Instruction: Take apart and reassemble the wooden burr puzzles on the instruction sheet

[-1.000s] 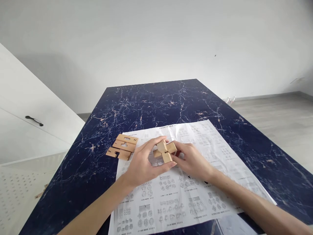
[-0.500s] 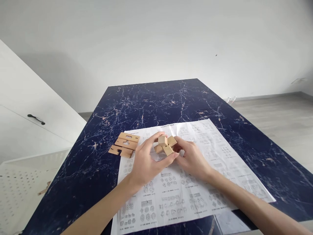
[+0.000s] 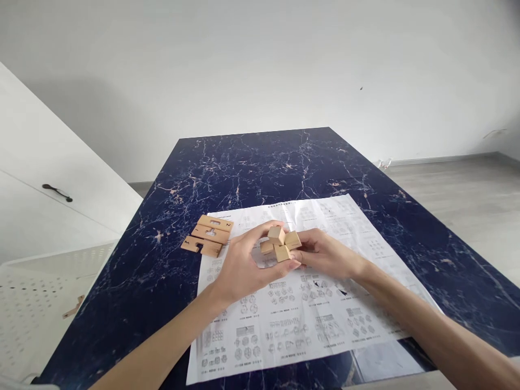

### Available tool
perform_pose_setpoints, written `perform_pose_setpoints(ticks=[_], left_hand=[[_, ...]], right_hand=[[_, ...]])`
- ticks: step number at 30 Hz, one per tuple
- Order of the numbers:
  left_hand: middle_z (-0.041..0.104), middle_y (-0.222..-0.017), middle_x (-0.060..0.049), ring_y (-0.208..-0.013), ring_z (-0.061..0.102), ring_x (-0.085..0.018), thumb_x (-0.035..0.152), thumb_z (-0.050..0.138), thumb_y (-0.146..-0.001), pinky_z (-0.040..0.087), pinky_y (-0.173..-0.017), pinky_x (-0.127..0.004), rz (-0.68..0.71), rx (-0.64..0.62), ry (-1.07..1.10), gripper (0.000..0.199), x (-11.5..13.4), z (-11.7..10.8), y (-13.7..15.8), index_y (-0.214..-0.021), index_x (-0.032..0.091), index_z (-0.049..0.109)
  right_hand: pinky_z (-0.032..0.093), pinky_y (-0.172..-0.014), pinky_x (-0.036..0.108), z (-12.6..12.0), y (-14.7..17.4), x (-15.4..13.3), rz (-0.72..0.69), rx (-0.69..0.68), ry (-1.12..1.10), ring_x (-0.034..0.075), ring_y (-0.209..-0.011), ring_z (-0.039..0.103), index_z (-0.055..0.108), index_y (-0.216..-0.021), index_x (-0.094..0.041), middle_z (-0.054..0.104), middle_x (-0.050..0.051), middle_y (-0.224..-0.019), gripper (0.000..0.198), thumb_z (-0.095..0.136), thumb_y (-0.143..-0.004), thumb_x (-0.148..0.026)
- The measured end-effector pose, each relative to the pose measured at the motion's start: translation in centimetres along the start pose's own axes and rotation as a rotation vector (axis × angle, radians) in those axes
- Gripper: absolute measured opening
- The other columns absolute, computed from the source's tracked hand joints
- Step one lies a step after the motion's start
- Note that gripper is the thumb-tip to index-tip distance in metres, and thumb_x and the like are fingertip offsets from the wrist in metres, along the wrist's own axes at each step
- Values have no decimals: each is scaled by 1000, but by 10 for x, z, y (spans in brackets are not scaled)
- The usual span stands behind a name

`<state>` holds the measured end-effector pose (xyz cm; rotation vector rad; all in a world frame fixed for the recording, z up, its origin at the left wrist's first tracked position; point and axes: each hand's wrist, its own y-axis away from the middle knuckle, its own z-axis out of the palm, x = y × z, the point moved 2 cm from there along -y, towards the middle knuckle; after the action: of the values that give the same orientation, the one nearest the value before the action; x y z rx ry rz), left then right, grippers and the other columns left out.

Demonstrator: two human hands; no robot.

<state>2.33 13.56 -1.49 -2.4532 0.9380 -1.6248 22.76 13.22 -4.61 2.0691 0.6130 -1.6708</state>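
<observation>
A pale wooden burr puzzle made of interlocked square-ended pieces is held between my hands, above the printed sheet. My left hand closes round its left side, with the thumb along the near edge and the fingers at the far edge. My right hand grips its right side, fingers bent and partly hidden behind it. Left of my left hand lie three flat wooden pieces with cut-outs and numbers: one marked 2, a middle one, and a notched one.
A large white instruction sheet with small diagrams covers the near part of the dark blue marbled table. A perforated white surface and a cabinet with a dark handle stand to the left.
The burr puzzle has shifted slightly right and turned a little in my hands. My right hand has rotated and moved right, its fingers now flatter against the puzzle.
</observation>
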Motion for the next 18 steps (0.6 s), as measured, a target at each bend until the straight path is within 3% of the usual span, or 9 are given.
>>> perform_pose_setpoints(ticks=[12, 18], left_hand=[[81, -117, -4, -103, 80, -24, 48, 89, -85, 66, -92, -37, 42, 29, -66, 55, -1, 2, 4, -130, 25, 66], [79, -128, -6, -113, 78, -28, 52, 91, -82, 64, -101, -45, 23, 102, -151, 63, -6, 5, 6, -134, 27, 64]], right_hand=[[31, -58, 30, 6, 1, 1, -15, 149, 86, 13, -63, 36, 60, -71, -19, 45, -3, -67, 34, 66, -97, -39], [41, -60, 31, 8, 2, -4, 17, 358, 161, 15, -66, 50, 74, -87, -22, 65, 0, -74, 8, 72, -89, -29]])
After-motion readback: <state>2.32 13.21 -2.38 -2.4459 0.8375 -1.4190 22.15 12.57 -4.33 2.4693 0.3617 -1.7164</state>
